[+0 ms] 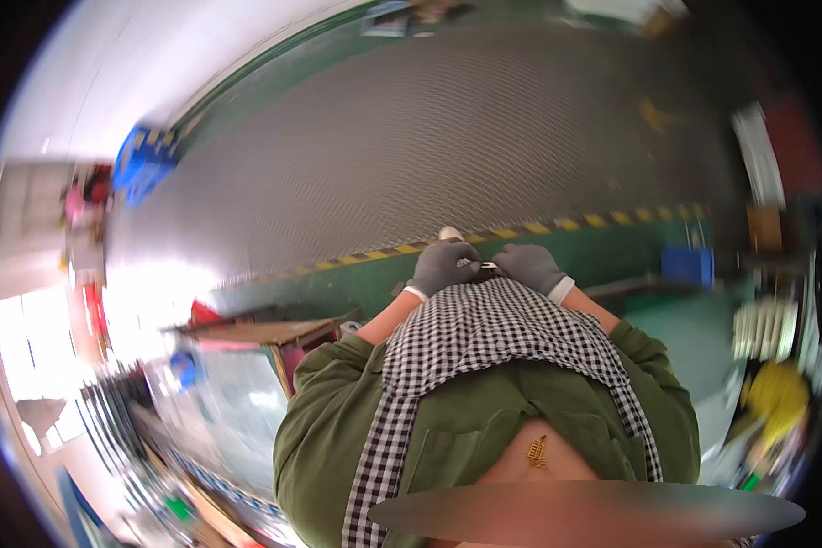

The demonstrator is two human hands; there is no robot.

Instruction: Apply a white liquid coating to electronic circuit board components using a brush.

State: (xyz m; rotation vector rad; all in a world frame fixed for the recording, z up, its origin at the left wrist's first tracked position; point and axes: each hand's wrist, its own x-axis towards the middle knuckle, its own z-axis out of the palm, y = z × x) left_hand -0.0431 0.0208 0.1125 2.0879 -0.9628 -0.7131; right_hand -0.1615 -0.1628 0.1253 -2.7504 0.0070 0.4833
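Note:
Both my hands wear grey gloves and meet in front of my waist, just beyond the black-and-white checked apron [484,315]. My left hand [441,267] has its fingers curled inward, pinching toward a small white piece [489,266]. From the other side, my right hand [531,266] is closed, its fingers bent down toward the same piece. The piece is small and partly hidden by the gloves, so its kind cannot be made out. A pale shoe tip [449,234] shows just past the left hand.
A yellow-and-black striped line [557,225] edges the grey ribbed floor mat [411,137]. At left stands a wood-topped table [265,331]; a blue crate [144,163] sits farther off. A blue bin [688,266] and stacked goods stand at right. Much is blurred.

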